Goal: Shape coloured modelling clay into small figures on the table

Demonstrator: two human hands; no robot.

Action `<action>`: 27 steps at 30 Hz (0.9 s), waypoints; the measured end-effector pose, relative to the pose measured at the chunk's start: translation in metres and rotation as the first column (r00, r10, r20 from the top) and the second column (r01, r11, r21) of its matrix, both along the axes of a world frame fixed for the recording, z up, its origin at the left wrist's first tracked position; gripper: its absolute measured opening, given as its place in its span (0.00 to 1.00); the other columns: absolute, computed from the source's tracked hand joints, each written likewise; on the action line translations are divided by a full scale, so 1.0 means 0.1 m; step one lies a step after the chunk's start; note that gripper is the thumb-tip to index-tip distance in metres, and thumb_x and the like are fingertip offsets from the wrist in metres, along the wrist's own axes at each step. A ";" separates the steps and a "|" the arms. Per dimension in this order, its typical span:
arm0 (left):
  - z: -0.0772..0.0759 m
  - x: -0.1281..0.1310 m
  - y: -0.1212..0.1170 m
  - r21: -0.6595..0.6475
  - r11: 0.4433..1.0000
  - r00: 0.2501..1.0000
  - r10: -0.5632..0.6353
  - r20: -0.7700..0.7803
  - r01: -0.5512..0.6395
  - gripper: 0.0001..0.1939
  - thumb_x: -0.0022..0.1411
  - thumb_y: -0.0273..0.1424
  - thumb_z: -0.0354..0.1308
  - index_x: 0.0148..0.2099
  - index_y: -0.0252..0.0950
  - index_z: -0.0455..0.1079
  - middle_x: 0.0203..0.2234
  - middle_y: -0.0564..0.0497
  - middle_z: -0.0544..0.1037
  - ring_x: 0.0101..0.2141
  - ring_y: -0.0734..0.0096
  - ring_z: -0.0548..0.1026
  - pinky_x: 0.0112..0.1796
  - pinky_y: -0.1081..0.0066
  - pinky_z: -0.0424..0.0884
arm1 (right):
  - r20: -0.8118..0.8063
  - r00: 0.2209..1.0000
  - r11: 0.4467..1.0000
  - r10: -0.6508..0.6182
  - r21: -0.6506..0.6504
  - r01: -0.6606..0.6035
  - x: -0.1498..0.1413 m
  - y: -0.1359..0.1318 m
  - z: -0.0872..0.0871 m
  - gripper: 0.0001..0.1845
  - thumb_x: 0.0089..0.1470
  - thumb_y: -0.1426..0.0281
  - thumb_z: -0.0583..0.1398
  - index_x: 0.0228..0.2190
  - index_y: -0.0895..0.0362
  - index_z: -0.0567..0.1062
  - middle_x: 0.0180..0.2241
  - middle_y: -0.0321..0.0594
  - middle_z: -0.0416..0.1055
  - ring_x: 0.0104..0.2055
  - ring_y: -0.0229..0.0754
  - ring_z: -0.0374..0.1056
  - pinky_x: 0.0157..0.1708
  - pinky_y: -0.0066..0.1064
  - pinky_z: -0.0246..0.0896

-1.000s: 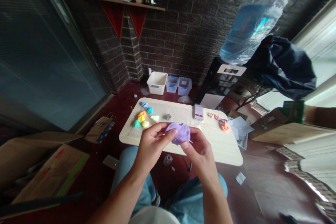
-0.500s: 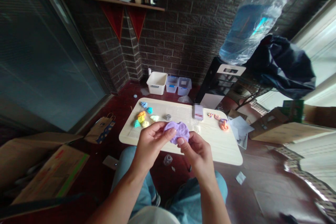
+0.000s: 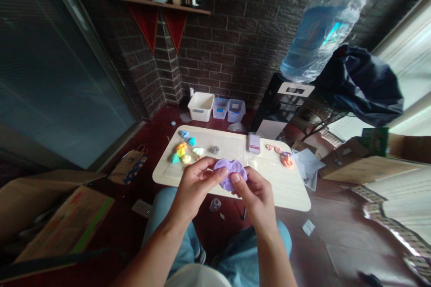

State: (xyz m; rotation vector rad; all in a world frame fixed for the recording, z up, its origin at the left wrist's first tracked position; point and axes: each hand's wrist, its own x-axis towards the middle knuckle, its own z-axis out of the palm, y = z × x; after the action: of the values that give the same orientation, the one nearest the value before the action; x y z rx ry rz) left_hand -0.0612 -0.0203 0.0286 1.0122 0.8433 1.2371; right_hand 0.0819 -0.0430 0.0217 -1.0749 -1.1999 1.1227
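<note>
A flattened, uneven piece of purple modelling clay [image 3: 230, 171] is held up over the near edge of a small pale table [image 3: 283, 193]. My left hand [image 3: 198, 181] pinches its left side, thumb on top and fingers behind. On the other side my right hand [image 3: 254, 188] grips it too, with the thumb pressed into its face. Beyond the hands, at the table's left, lie several lumps of clay: blue [image 3: 183, 133], teal [image 3: 191, 141], orange [image 3: 181, 147], green [image 3: 175, 158], pale yellow [image 3: 186, 158] and whitish [image 3: 198, 151]. A grey lump [image 3: 215, 149] sits near the middle.
Orange-and-purple clay [image 3: 286, 159] and small pinkish pieces [image 3: 277, 149] lie at the table's right, near a stack of cards [image 3: 254, 144]. Behind stand a white bin [image 3: 201, 108], clear boxes [image 3: 236, 111] and a water dispenser [image 3: 281, 107]. A clear jar [image 3: 215, 205] is on the floor.
The purple clay has shifted slightly to the right and down and turned a little. My right thumb has moved further onto its face. Both hands still hold it.
</note>
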 end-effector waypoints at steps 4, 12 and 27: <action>-0.02 0.00 0.00 0.001 1.000 0.999 -0.030 0.012 0.030 0.09 0.56 0.33 0.68 0.39 0.37 0.79 0.30 0.52 0.81 0.32 0.74 0.77 0.37 0.76 0.73 | -0.030 0.999 0.999 0.043 -0.005 -0.043 0.00 -0.01 0.02 0.14 0.55 0.58 0.64 0.30 0.56 0.74 0.24 0.31 0.65 0.26 0.34 0.57 0.27 0.26 0.53; -0.01 -0.02 0.02 0.034 0.998 0.998 -0.059 -0.030 0.060 0.10 0.56 0.36 0.68 0.41 0.40 0.78 0.33 0.54 0.80 0.34 0.75 0.75 0.37 0.77 0.71 | 0.048 0.999 0.998 0.009 0.059 -0.012 -0.01 -0.01 -0.04 0.17 0.58 0.58 0.62 0.25 0.56 0.69 0.21 0.29 0.59 0.25 0.33 0.52 0.24 0.26 0.47; -0.04 -0.07 0.15 0.231 0.967 0.967 0.156 -0.202 -0.108 0.04 0.56 0.32 0.67 0.31 0.38 0.78 0.27 0.54 0.77 0.33 0.73 0.73 0.37 0.75 0.68 | -0.025 0.984 0.979 0.176 -0.097 -0.178 -0.05 -0.03 0.01 0.15 0.51 0.59 0.67 0.34 0.57 0.75 0.28 0.33 0.69 0.28 0.35 0.59 0.30 0.27 0.56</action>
State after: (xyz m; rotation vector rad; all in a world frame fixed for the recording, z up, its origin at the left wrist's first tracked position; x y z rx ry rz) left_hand -0.0686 -0.0056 0.0249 1.3054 0.9733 1.3712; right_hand 0.0765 -0.0456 0.0225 -1.0464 -1.2571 1.3371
